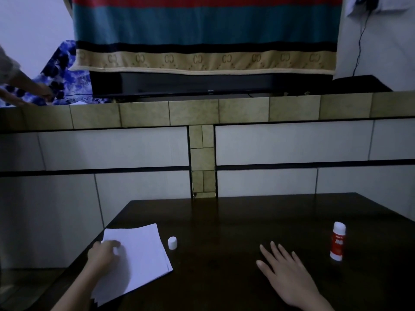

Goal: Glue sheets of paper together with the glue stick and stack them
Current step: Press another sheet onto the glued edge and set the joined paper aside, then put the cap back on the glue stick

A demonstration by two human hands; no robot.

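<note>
One white-and-red glue stick [337, 244] upright, uncapped, beside white paper stack [139, 257].

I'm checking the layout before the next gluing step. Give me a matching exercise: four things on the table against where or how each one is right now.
Things:
1. glue stick
2. cap
3. paper stack
4. right hand

States:
A. lies at the table's left edge under the left hand
B. stands upright at the far right, uncapped
C. lies flat on the bare dark table, fingers spread
D. stands just right of the paper, untouched

Pairs: 1-B, 2-D, 3-A, 4-C
</note>
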